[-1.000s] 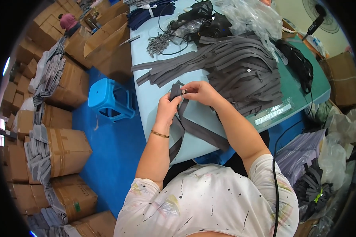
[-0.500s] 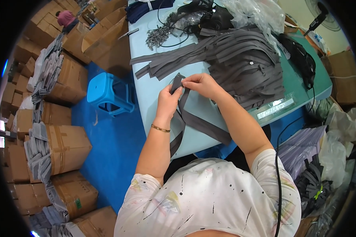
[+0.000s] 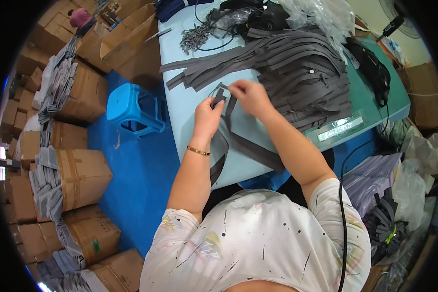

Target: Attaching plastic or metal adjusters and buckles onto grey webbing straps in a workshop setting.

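My left hand (image 3: 208,117) is closed round the end of a dark grey zipper tape (image 3: 250,148), whose tip sticks up past the thumb. The rest of the tape hangs in loops onto the light blue table and toward its near edge. Close to that tip, my right hand (image 3: 250,99) is pinched and slightly blurred. A thin greyish piece (image 3: 222,85) shows at the tape's tip beside the right fingertips; its kind is too small to make out. Just beyond my hands lies a thick pile of similar dark grey tapes (image 3: 301,73).
Small metal pieces (image 3: 194,40) lie in a heap at the table's far side, near a marker pen (image 3: 158,34) and clear plastic bags (image 3: 321,19). A blue stool (image 3: 126,104) stands left of the table. Cardboard boxes (image 3: 85,175) line the left; a black cable hangs on my right.
My right hand has moved slightly up and away from the left one, opening a small gap. The tape's tip shows more clearly, with the thin greyish piece at it. My left hand stays nearly in place.
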`<action>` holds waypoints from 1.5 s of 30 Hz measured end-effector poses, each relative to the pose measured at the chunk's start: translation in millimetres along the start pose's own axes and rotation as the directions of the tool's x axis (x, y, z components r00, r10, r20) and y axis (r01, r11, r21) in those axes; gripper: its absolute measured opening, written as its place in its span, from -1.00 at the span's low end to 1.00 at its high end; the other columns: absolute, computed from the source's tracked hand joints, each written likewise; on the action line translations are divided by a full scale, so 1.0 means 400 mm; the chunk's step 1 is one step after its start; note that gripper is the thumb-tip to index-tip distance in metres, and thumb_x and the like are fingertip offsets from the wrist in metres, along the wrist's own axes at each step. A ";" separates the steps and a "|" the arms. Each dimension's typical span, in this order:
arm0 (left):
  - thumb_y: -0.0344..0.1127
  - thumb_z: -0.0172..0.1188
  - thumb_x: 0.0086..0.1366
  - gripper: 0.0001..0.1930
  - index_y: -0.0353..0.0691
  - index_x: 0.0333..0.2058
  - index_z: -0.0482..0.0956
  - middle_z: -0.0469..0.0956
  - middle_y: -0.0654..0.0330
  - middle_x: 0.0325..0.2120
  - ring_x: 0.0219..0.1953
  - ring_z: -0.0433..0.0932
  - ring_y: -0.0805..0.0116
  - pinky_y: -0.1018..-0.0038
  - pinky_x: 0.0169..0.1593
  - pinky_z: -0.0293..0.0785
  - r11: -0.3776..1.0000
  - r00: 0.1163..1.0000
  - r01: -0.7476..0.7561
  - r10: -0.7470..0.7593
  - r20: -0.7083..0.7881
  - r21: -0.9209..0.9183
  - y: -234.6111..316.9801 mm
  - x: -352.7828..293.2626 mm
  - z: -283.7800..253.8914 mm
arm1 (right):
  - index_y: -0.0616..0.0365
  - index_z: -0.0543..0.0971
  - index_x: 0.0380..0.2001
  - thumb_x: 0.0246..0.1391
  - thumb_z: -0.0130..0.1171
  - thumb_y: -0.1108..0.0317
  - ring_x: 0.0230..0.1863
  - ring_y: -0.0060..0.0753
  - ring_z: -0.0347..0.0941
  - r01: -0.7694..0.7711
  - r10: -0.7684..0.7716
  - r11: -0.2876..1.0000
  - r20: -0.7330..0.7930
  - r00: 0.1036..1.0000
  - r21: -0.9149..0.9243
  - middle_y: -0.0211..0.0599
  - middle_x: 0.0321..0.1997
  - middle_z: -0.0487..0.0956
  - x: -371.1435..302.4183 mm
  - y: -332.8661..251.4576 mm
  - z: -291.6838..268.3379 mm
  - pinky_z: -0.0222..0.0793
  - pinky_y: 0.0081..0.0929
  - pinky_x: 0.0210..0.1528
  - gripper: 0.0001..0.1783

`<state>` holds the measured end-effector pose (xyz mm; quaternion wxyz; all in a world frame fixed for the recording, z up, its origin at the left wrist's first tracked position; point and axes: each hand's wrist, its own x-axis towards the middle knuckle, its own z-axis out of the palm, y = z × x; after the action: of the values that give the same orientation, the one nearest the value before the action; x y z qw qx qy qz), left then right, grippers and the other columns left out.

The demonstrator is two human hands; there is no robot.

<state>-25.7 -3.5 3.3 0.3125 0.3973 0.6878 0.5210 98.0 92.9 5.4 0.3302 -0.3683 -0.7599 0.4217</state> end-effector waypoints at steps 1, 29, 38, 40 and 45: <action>-0.34 0.13 0.15 -0.82 -0.36 -0.36 0.55 0.47 0.31 -0.58 -0.60 0.30 0.61 0.59 -0.53 0.22 0.997 0.998 0.056 -0.056 0.003 -0.043 0.018 -0.006 -0.006 | 0.25 0.57 -0.30 0.01 0.15 0.34 -0.45 -0.64 0.42 0.000 0.000 1.000 0.003 1.000 -0.002 -0.33 -0.46 0.58 0.007 0.010 -0.013 0.33 -0.61 -0.36 -0.78; -0.31 0.18 0.10 -0.82 -0.31 -0.38 0.53 0.44 0.31 -0.58 -0.61 0.29 0.63 0.67 -0.58 0.17 0.942 0.962 0.257 -0.229 0.147 -0.216 0.040 -0.016 -0.010 | 0.24 0.59 -0.29 0.03 0.12 0.37 -0.38 -0.60 0.46 -0.081 0.019 0.974 0.279 0.960 0.209 -0.31 -0.40 0.60 -0.001 0.002 -0.038 0.34 -0.62 -0.29 -0.79; -0.25 0.20 0.12 -0.78 -0.30 -0.35 0.52 0.45 0.33 -0.57 -0.60 0.31 0.66 0.71 -0.59 0.17 0.942 0.972 0.229 -0.206 0.115 -0.246 0.044 -0.023 0.001 | 0.20 0.59 -0.27 0.00 0.15 0.40 -0.39 -0.60 0.45 -0.044 0.003 0.992 0.332 0.943 0.118 -0.31 -0.41 0.59 0.003 -0.013 -0.056 0.34 -0.62 -0.30 -0.79; -0.24 0.20 0.13 -0.78 -0.29 -0.36 0.51 0.46 0.32 -0.56 -0.60 0.31 0.66 0.72 -0.60 0.17 0.946 0.976 0.213 -0.193 0.104 -0.243 0.036 -0.020 -0.001 | 0.19 0.58 -0.24 -0.01 0.16 0.42 -0.35 -0.63 0.45 -0.061 0.003 0.987 0.354 0.935 0.152 -0.34 -0.37 0.59 0.004 -0.008 -0.056 0.35 -0.63 -0.26 -0.78; -0.24 0.21 0.13 -0.79 -0.26 -0.39 0.49 0.48 0.30 -0.55 -0.61 0.33 0.67 0.74 -0.61 0.18 0.945 0.979 0.200 -0.181 0.094 -0.257 0.031 -0.017 0.000 | 0.17 0.57 -0.19 -0.04 0.17 0.48 -0.29 -0.65 0.45 -0.102 0.017 0.978 0.412 0.911 0.184 -0.38 -0.31 0.58 0.009 -0.001 -0.058 0.36 -0.65 -0.18 -0.73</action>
<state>-19.5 -7.7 15.5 0.4354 0.3013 0.6357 0.5617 114.8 105.1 16.1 0.1871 -0.2598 -0.7537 0.5740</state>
